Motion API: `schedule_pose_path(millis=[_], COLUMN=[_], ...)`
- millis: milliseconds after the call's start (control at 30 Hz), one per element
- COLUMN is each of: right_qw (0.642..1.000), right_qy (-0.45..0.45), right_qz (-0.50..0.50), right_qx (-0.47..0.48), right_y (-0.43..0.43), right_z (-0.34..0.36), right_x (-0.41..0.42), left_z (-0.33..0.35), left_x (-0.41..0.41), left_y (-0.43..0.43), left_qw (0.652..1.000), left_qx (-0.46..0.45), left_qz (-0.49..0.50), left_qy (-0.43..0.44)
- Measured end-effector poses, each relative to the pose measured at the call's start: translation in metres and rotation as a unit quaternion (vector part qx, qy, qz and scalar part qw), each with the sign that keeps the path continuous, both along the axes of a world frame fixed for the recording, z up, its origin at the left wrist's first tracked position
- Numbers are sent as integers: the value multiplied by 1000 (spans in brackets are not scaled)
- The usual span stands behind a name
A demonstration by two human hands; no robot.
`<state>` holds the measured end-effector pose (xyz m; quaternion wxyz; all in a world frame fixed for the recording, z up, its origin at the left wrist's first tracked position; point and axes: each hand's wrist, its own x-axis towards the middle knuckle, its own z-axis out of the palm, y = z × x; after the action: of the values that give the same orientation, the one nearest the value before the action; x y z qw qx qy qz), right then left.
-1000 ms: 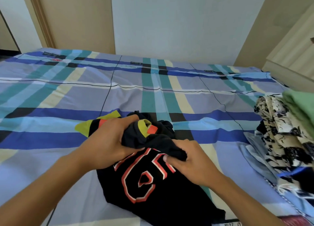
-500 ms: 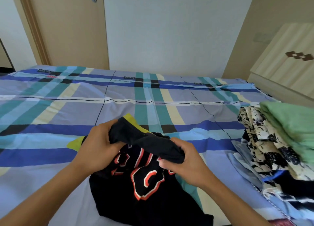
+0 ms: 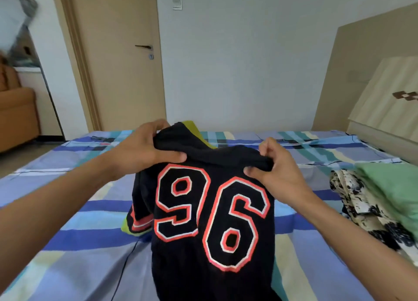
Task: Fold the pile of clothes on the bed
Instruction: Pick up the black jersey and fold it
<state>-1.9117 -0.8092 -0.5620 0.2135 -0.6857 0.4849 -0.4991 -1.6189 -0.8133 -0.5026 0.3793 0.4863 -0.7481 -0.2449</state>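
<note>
A black jersey (image 3: 203, 266) with a large orange-and-white "96" hangs upright above the bed (image 3: 67, 244), its lower part trailing toward me. My left hand (image 3: 144, 151) grips its top left edge, thumb across the front. My right hand (image 3: 276, 174) pinches the top right edge. Yellow-green trim shows behind the collar and at the left sleeve. At the right edge lies the pile of clothes (image 3: 375, 201), a black-and-white patterned garment with a green one on top.
The bed carries a blue, teal and cream plaid sheet. A headboard (image 3: 384, 110) stands at the right. Beyond the bed are a closed door (image 3: 126, 58) and a white wall. An orange sofa (image 3: 15, 115) sits at far left.
Both hands have lifted the jersey off the bed and spread its top edge apart, so the "96" now hangs flat and facing me. The view has tilted up.
</note>
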Motion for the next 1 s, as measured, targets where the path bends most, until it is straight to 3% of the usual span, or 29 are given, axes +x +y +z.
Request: schedule_pose_path(millis=[167, 267, 333, 433, 500, 567, 633, 667, 767, 867, 933, 1000], right_qw=[970, 931, 907, 916, 954, 997, 969, 950, 960, 935, 945, 966], right_qy=[161, 260, 301, 310, 242, 42, -198, -235, -164, -207, -218, -227], right_qz=[-61, -108, -174, -216, -167, -63, 76, 133, 192, 248, 199, 78], right_qx=[-173, -234, -239, -134, -59, 14, 130, 156, 123, 146, 140, 95], right_y=[9, 8, 9, 10, 8, 12, 20, 21, 27, 31, 30, 37], right_z=[6, -7, -13, -19, -19, -10, 1, 4, 7, 15, 16, 15], right_x=[11, 9, 6, 3, 4, 8, 14, 16, 18, 15, 13, 15], left_z=[10, 9, 4, -6, -18, -38, -56, -60, -56, -42, -36, -35], left_x=[12, 18, 18, -3, -20, -35, -45, -50, -68, -94, -108, -117], left_y=[15, 32, 46, 72, 77, 63, 42, 33, 13, -3, -8, -13], left_qw=[1000, 995, 972, 918, 904, 948, 987, 991, 990, 980, 980, 985], left_qx=[14, 51, 114, 217, 251, 167, 15, -29, -19, -16, -62, -105], left_qz=[-18, -48, -147, -321, -344, -271, -149, -111, -136, -198, -186, -129], left_qy=[6, 77, 141, 88, 43, -8, -65, -71, -45, -12, -37, -39])
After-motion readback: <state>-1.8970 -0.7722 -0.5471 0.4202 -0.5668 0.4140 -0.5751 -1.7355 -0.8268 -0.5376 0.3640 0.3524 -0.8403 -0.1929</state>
